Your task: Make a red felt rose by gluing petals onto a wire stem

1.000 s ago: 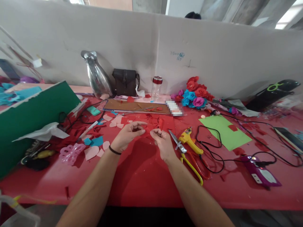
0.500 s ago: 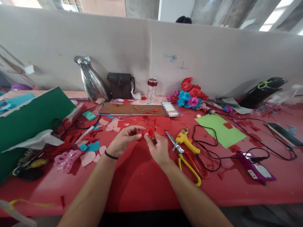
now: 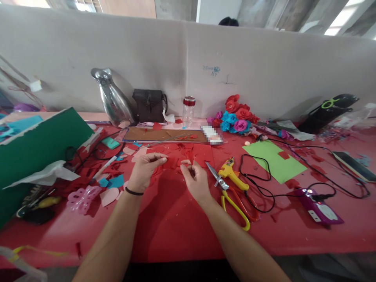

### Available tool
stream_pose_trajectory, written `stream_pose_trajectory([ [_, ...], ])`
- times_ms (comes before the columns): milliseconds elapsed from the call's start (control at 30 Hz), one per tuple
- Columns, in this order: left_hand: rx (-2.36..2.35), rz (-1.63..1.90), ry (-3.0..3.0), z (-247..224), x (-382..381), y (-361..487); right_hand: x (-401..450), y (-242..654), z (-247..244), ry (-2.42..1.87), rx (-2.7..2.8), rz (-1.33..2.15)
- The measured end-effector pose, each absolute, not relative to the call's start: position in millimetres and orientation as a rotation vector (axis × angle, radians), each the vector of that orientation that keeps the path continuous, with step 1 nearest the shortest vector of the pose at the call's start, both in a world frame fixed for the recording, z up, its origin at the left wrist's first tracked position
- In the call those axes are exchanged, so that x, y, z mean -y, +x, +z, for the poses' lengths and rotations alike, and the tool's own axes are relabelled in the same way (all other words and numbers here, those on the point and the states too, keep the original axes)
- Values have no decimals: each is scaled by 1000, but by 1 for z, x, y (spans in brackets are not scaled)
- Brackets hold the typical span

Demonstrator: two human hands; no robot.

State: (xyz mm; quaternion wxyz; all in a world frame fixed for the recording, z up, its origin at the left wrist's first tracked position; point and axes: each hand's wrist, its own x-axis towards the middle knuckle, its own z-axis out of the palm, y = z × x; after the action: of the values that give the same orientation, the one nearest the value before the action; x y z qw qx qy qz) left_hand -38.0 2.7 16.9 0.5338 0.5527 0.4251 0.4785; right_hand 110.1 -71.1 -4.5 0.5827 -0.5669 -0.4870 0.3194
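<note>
My left hand [image 3: 147, 169], with a dark band at the wrist, is closed in a pinch at the middle of the red table [image 3: 176, 235]; what it holds, if anything, blends with the red behind. Across a small gap, my right hand [image 3: 194, 176] has its fingers curled round a small red paper piece [image 3: 191, 157]. Red paper scraps [image 3: 183, 148] lie just beyond both hands. Right of my right hand are scissors [image 3: 222, 184] with yellow and red handles and a yellow glue gun [image 3: 232, 174].
Red, blue and pink paper flowers [image 3: 239, 115], a jar [image 3: 188, 111], a black bag [image 3: 149, 105] and a metal jug [image 3: 113, 98] stand along the back. A green board [image 3: 44, 156] rises at left. Cables run right to a purple power strip [image 3: 319, 207].
My hands have moved apart, my left hand shifting left. The red piece that was between both hands' fingertips now shows at my right hand.
</note>
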Motion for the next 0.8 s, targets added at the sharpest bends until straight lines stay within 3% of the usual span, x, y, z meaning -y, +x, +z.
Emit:
stream_pose_trajectory([
  [133, -1039, 1045, 1342, 17, 1, -32, 68, 110, -4, -1242, 1039, 1003],
  [267, -1021, 949, 1319, 18, 3, -30, 65, 113, -8, -1221, 1038, 994],
  [433, -1067, 1094, 1215, 18, -4, -41, 64, 116, -7, -1234, 993, 910],
  [533, -1067, 1122, 1203, 19, -5, -43, 64, 115, -4, -1203, 893, 1046],
  [667, -1036, 1118, 1498, 22, 3, -33, 62, 111, -2, -1189, 697, 1304],
  [800, -940, 1093, 1730, 25, 11, -25, 62, 110, -4, -1189, 719, 1283],
])
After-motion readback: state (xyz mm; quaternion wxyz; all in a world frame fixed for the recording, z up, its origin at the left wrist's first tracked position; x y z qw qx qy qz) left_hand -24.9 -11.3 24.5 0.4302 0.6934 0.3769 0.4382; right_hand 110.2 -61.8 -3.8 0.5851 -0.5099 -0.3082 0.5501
